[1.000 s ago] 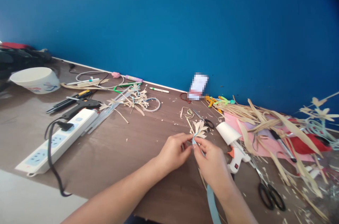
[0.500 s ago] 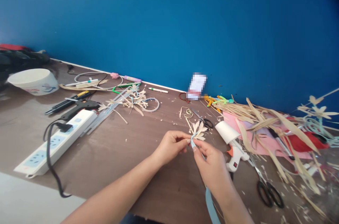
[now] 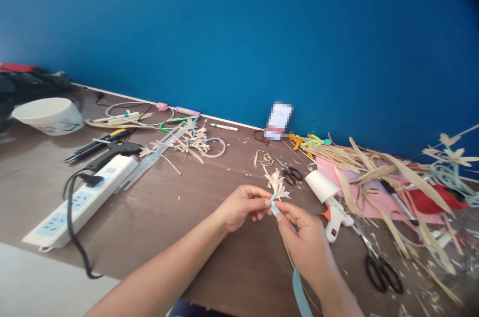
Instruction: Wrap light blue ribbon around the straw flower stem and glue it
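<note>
Fingertips nearly meeting, our left hand [image 3: 241, 209] pinches the pale flower [image 3: 277, 184] at its base, our right hand [image 3: 305, 237] grips blue ribbon [image 3: 301, 292], black-handled scissors [image 3: 385, 274] lying near right!

We see a pale cream flower [image 3: 276, 184] held above the bench [image 3: 239, 269], its narrow, pointed petals fanned out and tipped toward the back edge. A flat, light-blue ribbon [image 3: 299, 289] wraps around its base. We lose the ribbon's middle from sight; its loose tail curves down toward the front edge and out of view.
</note>
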Action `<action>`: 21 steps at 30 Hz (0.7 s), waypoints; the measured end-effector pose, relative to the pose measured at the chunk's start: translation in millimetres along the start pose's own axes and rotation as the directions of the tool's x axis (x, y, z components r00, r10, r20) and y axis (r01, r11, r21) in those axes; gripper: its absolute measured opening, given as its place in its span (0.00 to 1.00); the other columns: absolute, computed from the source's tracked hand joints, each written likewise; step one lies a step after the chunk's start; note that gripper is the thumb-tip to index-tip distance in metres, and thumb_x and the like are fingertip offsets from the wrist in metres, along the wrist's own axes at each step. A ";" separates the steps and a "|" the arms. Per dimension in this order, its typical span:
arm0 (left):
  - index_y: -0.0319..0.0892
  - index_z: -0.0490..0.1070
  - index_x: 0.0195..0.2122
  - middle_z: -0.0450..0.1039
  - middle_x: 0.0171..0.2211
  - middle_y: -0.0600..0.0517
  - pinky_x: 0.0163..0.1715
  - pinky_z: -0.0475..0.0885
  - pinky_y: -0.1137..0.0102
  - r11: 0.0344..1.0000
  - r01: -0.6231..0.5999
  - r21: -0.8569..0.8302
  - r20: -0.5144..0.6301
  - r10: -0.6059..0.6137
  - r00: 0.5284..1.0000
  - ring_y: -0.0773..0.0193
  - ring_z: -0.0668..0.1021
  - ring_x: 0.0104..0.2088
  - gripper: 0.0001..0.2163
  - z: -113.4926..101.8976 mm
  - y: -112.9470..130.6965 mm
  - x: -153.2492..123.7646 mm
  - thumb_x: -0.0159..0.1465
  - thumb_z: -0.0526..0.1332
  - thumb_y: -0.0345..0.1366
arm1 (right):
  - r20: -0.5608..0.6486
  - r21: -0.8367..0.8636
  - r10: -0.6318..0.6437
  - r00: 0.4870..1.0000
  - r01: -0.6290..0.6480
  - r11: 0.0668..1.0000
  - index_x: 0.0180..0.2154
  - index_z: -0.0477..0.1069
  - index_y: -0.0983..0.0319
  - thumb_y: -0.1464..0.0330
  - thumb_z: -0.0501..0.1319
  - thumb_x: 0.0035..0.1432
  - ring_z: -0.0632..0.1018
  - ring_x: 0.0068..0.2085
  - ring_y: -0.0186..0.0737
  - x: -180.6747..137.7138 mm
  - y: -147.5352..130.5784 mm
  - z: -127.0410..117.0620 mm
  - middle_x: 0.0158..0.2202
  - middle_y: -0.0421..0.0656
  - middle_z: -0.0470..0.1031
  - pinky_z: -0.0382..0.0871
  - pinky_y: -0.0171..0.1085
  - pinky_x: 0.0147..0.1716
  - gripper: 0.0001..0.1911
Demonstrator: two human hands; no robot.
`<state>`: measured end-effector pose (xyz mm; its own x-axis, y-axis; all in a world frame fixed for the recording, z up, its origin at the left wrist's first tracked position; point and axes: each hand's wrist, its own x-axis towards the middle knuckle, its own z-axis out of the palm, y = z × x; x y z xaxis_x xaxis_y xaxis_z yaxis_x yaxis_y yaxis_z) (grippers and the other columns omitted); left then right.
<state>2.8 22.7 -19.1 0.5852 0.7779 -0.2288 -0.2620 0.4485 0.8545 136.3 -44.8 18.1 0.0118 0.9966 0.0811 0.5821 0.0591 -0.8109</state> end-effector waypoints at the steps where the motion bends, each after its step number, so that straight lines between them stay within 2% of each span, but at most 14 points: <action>1: 0.36 0.73 0.29 0.71 0.19 0.53 0.13 0.57 0.80 1.000 0.014 -0.018 -0.005 -0.014 1.000 0.76 0.67 0.15 0.10 0.4 -0.6 0.0 0.46 0.65 0.36 | 0.005 0.010 -0.002 1.000 0.002 1.000 0.43 0.70 0.62 0.69 0.52 0.53 0.74 0.26 0.36 0.0 0.8 -0.4 0.26 0.43 0.76 0.68 0.32 0.26 0.16; 7: 0.36 0.72 0.25 0.70 0.20 0.53 0.16 0.62 0.79 0.992 0.031 -0.122 -0.016 -0.033 0.999 0.72 0.71 0.19 0.10 2.4 -6.3 2.4 0.43 0.66 0.35 | 0.014 0.052 0.027 1.000 -0.027 0.998 0.42 0.70 0.64 0.68 0.52 0.52 0.70 0.19 0.33 2.2 6.4 -1.2 0.18 0.39 0.70 0.65 0.30 0.21 0.16; 12: 0.35 0.72 0.24 0.67 0.16 0.55 0.14 0.56 0.79 0.995 -0.039 -0.094 -0.114 0.028 0.993 0.76 0.66 0.16 0.09 2.2 -8.5 4.8 0.43 0.66 0.35 | 0.019 0.027 0.012 1.000 -0.012 1.000 0.42 0.70 0.64 0.69 0.52 0.52 0.68 0.19 0.32 8.2 9.2 0.1 0.18 0.38 0.69 0.64 0.30 0.20 0.15; 16: 0.35 0.71 0.23 0.66 0.15 0.56 0.14 0.56 0.78 0.995 -0.052 -0.088 -0.181 0.035 0.983 0.77 0.63 0.14 0.10 2.4 -9.4 6.2 0.42 0.66 0.36 | 0.035 -0.039 -0.033 0.999 0.034 0.999 0.41 0.70 0.64 0.68 0.51 0.53 0.68 0.21 0.32 14.7 12.1 -1.2 0.21 0.39 0.71 0.62 0.30 0.22 0.15; 21: 0.36 0.69 0.22 0.63 0.14 0.58 0.14 0.56 0.79 0.991 -0.101 -0.084 -0.253 0.076 0.964 0.78 0.61 0.14 0.09 4.4 -12.8 8.6 0.43 0.65 0.35 | 0.048 -0.047 -0.044 0.998 0.046 0.998 0.38 0.71 0.64 0.68 0.52 0.52 0.65 0.19 0.30 22.2 16.8 -1.3 0.16 0.36 0.66 0.59 0.29 0.20 0.14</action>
<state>14.6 21.7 -29.9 0.3502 0.8959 -0.2735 -0.3831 0.4034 0.8309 147.4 -21.8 7.0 -0.0528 0.9947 0.0886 0.6199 0.1022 -0.7780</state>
